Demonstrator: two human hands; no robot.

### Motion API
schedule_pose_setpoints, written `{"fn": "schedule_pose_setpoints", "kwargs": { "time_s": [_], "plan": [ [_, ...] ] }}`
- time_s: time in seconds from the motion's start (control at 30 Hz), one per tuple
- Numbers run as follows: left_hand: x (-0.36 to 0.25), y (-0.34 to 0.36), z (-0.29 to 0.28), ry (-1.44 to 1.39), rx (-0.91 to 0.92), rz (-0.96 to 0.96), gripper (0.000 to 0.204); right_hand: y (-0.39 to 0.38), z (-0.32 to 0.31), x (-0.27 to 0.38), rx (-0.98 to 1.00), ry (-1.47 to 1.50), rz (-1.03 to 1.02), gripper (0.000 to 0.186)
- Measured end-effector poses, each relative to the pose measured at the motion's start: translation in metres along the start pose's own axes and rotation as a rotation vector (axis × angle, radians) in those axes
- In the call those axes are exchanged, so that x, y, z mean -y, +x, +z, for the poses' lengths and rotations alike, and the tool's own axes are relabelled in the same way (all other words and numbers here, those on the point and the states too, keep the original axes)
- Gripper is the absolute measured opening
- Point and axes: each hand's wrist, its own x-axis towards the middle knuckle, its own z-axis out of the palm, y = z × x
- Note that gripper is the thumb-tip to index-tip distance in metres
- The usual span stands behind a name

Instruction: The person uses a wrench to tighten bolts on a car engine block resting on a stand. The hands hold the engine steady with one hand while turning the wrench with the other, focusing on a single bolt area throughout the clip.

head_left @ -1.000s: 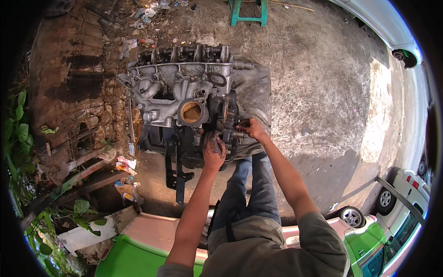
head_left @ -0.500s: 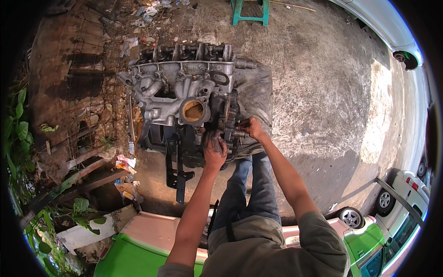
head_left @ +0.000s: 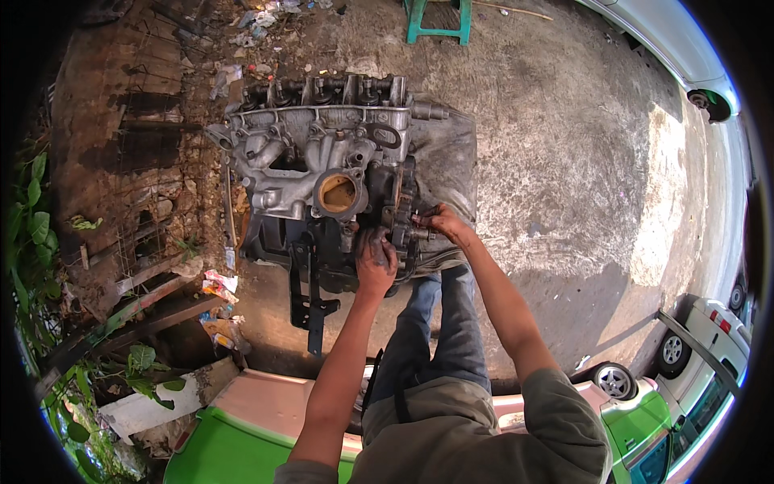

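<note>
An engine [head_left: 266,189] sits on a grey sheet [head_left: 451,153] on the concrete ground, in front of the person's legs [head_left: 427,319]. Its silvery manifold [head_left: 278,198] has a round mouth [head_left: 359,196], and inside that ring lies a tan-brown surface; whether this is a cover or a stained inner wall cannot be told. Along the engine's uncovered top, dark valve parts [head_left: 324,93] stand in a row. The left hand [head_left: 376,260] bends its fingers against the dark lower section, just below the round mouth; its fingertips are hidden, so I cannot tell whether they grasp anything. The right hand [head_left: 446,222] has thumb and fingers drawn close together at the small fittings on the engine's right side, and what lies between them is too dark and small to make out. A green stool [head_left: 438,36] is cut off by the upper edge, and the person's body hides part of the green-and-pink vehicle [head_left: 258,440] below.
</note>
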Motion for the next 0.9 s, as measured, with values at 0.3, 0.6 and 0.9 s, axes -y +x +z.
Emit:
{"fn": "schedule_pose_setpoints", "kwargs": {
  "time_s": [0.3,0.6,0.9],
  "plan": [
    [-0.001,-0.001,-0.002,0.019,0.043,-0.033,0.02,-0.019,-0.008,0.014,0.081,0.534,0.211,0.029],
    [-0.002,-0.001,-0.001,-0.006,0.023,-0.026,0.021,-0.002,-0.012,-0.024,-0.011,0.23,0.068,0.039],
    [-0.006,-0.005,-0.005,0.01,0.016,-0.018,0.02,-0.016,0.004,-0.013,-0.143,-0.38,-0.122,0.029]
  ]
}}
